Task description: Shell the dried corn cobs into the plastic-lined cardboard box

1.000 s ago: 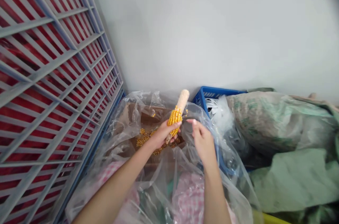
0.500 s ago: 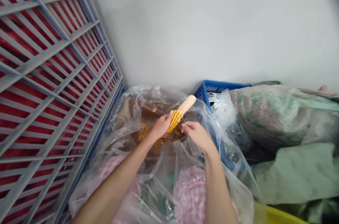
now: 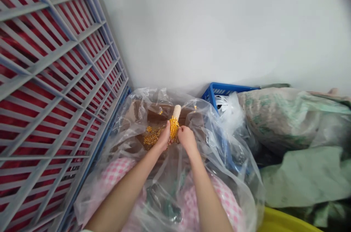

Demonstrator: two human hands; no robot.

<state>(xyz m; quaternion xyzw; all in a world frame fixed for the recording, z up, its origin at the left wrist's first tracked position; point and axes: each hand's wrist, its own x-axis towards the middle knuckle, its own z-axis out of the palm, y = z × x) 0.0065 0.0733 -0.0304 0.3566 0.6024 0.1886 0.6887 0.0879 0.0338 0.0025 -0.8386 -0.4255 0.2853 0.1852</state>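
Observation:
An ear of corn point(image 3: 173, 125) points up and away from me, its far end a bare pale cob and its lower part still covered in yellow kernels. My left hand point(image 3: 164, 137) wraps round its lower left side. Against the kernels on the right side press the curled fingers of my right hand point(image 3: 186, 137); their tips are partly hidden. Below, loose corn kernels point(image 3: 150, 138) lie in a heap in a brown cardboard box point(image 3: 157, 111) lined with a clear plastic sheet point(image 3: 131, 115). The plastic also spreads over my knees in pink checked cloth.
A tall plastic crate point(image 3: 57, 78) with red showing through its slats stands at the left. At the right are a blue basket point(image 3: 233, 87) with plastic bags, a bulky sack point(image 3: 290, 118), a pale green sheet point(image 3: 304, 177) and a yellow rim point(image 3: 285, 221). A white wall rises behind.
The ear of corn has come left and nearer to upright in my left hand. My right hand has moved left, from apart to touching the kernels.

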